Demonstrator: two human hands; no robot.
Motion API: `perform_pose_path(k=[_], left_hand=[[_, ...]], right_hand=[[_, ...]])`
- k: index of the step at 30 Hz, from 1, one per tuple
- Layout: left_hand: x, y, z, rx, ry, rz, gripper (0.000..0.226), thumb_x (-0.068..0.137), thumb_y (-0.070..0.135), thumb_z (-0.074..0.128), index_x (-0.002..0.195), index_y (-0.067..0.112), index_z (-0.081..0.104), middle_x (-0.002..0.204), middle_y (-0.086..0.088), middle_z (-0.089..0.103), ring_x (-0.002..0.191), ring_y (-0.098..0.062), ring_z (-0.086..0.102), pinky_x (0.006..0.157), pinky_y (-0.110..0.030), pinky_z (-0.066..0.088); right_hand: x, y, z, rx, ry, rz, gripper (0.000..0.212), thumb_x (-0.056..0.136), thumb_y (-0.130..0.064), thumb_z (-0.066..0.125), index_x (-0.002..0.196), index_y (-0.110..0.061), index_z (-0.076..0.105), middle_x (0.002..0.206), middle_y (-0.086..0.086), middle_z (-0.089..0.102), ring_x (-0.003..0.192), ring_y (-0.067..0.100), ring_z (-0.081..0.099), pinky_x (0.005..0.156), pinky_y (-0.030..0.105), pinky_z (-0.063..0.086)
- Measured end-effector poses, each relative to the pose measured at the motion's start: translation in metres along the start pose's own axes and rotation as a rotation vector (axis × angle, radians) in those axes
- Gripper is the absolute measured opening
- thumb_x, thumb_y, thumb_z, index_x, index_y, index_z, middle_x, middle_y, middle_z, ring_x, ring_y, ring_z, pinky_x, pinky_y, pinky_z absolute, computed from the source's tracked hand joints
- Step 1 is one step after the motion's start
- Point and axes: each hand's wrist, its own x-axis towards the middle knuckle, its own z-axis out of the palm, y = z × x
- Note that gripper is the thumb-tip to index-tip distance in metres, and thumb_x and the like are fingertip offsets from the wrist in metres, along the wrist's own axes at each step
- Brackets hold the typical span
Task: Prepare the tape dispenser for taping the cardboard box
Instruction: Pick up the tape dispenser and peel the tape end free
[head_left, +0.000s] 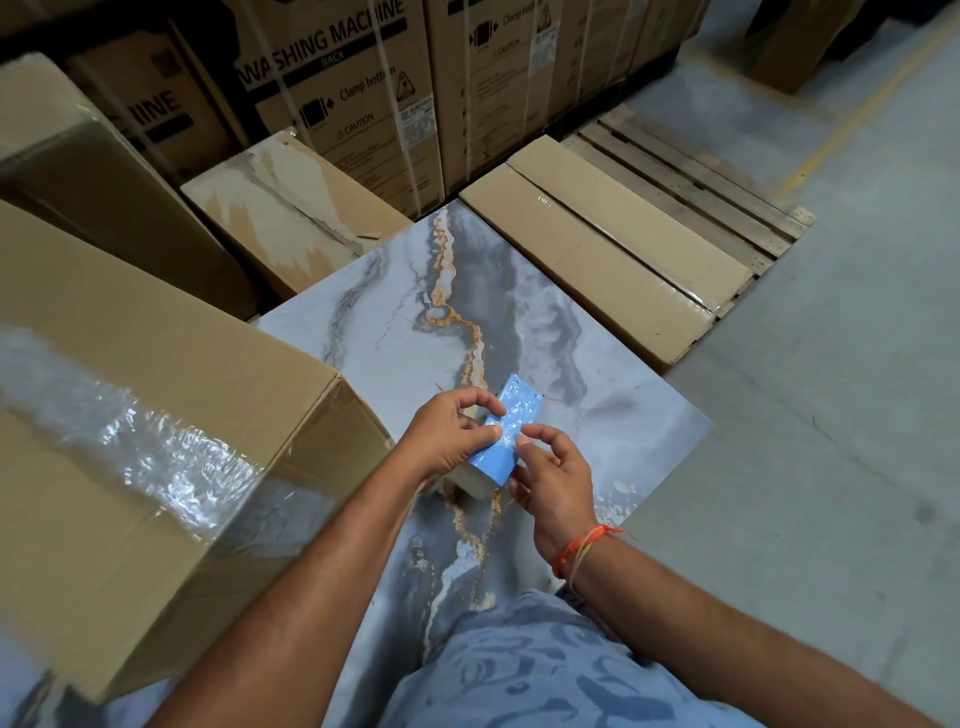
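— Holding the tape roll (506, 439) between both hands, I keep it above the marbled bench (613, 415), in front of my body, so the blue outer face points up at me.

— Why that orientation?

— The shiny, wrinkled film on the blue face is where a loose end would lie. My judgement: the step in hand is locating that end so the tape can be fed for sealing. No separate dispenser frame is visible.

— State of each hand?

— My left hand (449, 439) is closed on the roll, thumb flat on the blue face, fingers curled over the far edge to steady it. My right hand (553, 475) supports the near end from below and the side; its thumb tip rests on the film, the other fingers half curled. Whether a tape end is already pinched, I cannot tell.

— And the cardboard box?

— The cardboard box (171, 395) sits just to my left on the bench, already carrying a band of clear tape (140, 441) across its top. Other cartons stand behind; a wooden pallet (701, 171) lies well apart at the right.
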Motion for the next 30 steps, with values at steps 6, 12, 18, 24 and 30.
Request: perform_pose_path(k=[6, 12, 18, 24, 30], left_hand=[[-0.002, 0.005, -0.002, 0.138, 0.013, 0.096, 0.022, 0.085, 0.019, 0.074, 0.099, 0.037, 0.075, 0.061, 0.008, 0.060, 0.065, -0.011, 0.056, 0.067, -0.031, 0.050], [-0.006, 0.005, 0.002, 0.273, 0.062, 0.189, 0.023, 0.085, 0.018, 0.074, 0.101, 0.033, 0.076, 0.063, 0.009, 0.050, 0.059, -0.005, 0.046, 0.063, -0.023, 0.046], [-0.009, 0.005, 0.013, 0.461, 0.105, 0.238, 0.026, 0.085, 0.020, 0.072, 0.108, 0.032, 0.076, 0.076, 0.008, 0.065, 0.068, -0.007, 0.060, 0.069, -0.018, 0.049], [-0.008, -0.009, 0.039, 0.789, 0.118, 0.374, 0.035, 0.088, 0.016, 0.064, 0.120, 0.026, 0.074, 0.109, -0.001, 0.076, 0.102, -0.023, 0.067, 0.084, -0.026, 0.046], [-0.010, -0.025, 0.062, 0.985, 0.058, 0.332, 0.034, 0.091, 0.020, 0.060, 0.123, 0.028, 0.069, 0.105, -0.008, 0.073, 0.101, -0.032, 0.067, 0.078, -0.035, 0.049]], right_hand=[[0.001, -0.005, -0.002, 0.009, 0.011, -0.015, 0.019, 0.093, 0.000, 0.061, 0.105, -0.011, 0.070, 0.083, 0.007, 0.071, 0.067, 0.014, 0.065, 0.058, 0.021, 0.053], [0.002, -0.003, -0.008, 0.032, -0.011, 0.015, 0.020, 0.091, 0.002, 0.061, 0.104, -0.010, 0.071, 0.086, 0.010, 0.071, 0.069, 0.013, 0.065, 0.062, 0.023, 0.054], [0.004, 0.002, -0.016, 0.028, -0.006, 0.023, 0.024, 0.088, 0.005, 0.062, 0.107, -0.007, 0.070, 0.093, 0.016, 0.070, 0.075, 0.018, 0.065, 0.066, 0.026, 0.052], [0.001, 0.003, -0.037, -0.015, 0.086, 0.032, 0.030, 0.089, 0.006, 0.057, 0.101, -0.018, 0.071, 0.087, 0.005, 0.068, 0.076, 0.016, 0.061, 0.062, 0.025, 0.046], [0.002, 0.001, -0.061, -0.094, 0.128, 0.019, 0.035, 0.087, 0.007, 0.053, 0.108, -0.013, 0.072, 0.083, 0.003, 0.064, 0.074, 0.015, 0.055, 0.058, 0.026, 0.040]])
